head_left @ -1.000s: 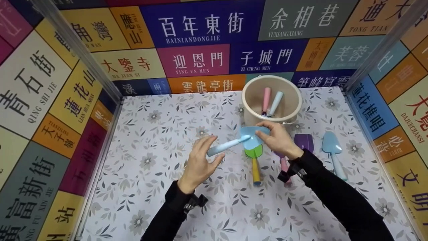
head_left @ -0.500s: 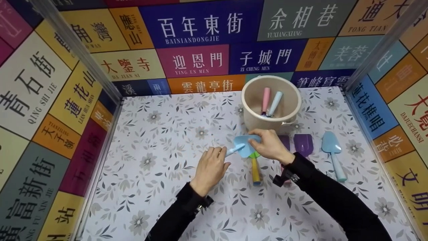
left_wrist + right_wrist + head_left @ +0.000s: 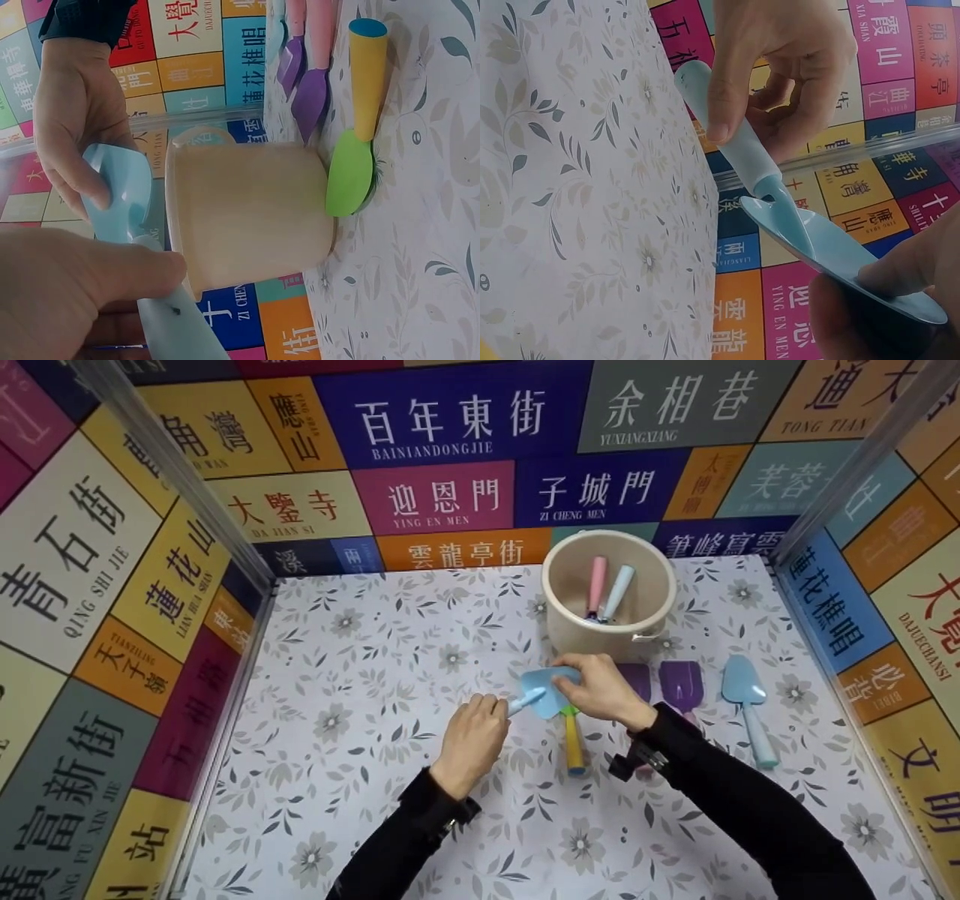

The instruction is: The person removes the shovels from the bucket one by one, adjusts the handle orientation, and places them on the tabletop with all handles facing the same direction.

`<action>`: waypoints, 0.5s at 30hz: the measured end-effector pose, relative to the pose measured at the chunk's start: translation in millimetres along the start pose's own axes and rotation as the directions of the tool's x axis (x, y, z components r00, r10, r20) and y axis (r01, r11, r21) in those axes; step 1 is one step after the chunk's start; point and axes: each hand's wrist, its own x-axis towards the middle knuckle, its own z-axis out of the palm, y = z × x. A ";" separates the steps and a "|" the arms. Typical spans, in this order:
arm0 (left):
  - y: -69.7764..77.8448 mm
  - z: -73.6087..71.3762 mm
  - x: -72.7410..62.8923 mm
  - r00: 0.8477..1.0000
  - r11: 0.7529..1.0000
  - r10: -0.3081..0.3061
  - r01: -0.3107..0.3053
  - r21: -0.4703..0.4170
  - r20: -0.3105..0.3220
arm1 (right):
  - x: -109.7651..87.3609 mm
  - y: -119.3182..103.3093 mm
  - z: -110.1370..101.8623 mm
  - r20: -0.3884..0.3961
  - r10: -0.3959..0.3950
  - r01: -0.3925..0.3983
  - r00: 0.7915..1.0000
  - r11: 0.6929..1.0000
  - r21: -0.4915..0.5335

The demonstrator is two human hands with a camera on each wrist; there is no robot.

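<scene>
A light blue toy shovel (image 3: 534, 685) is held up in front of the bucket by both hands. My left hand (image 3: 472, 741) grips its handle, with the thumb laid along the near end by the blade in the left wrist view. My right hand (image 3: 602, 690) pinches the far edge of the scoop (image 3: 832, 244) between thumb and fingers. Behind and below it on the cloth lies a green trowel with a yellow handle (image 3: 573, 739), its blade partly hidden in the head view. Part of a purple shovel (image 3: 636, 681) shows behind my right hand.
A beige bucket (image 3: 574, 639) stands at the back, with a pink handle (image 3: 598, 583) and a light blue handle (image 3: 619, 591) leaning inside. Another purple shovel (image 3: 681, 682) and a light blue trowel (image 3: 744, 681) lie to the right. Printed panels enclose the flowered cloth.
My left hand has gone from loosely spread fingers by the handle to gripping it. The shovel and my right hand have come slightly down and left, away from the bucket.
</scene>
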 end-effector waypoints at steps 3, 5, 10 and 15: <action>0.9 0.2 0.4 1.000 1.000 0.009 -0.009 0.020 -0.016 | -0.2 -0.7 -0.5 0.002 0.003 -0.003 1.000 1.000 0.000; 1.6 -0.3 0.8 1.000 0.999 0.013 -0.012 0.032 -0.026 | -0.5 -0.9 -1.2 0.001 -0.002 0.002 1.000 1.000 -0.003; 2.9 -0.3 1.1 0.999 0.999 0.013 -0.012 0.046 -0.034 | -1.8 -0.4 -5.8 0.023 -0.027 0.027 0.999 1.000 0.014; 2.9 -2.5 4.0 1.000 1.000 0.002 -0.002 -0.010 -0.029 | -4.0 -0.5 -15.8 0.042 -0.023 0.020 0.999 0.997 0.072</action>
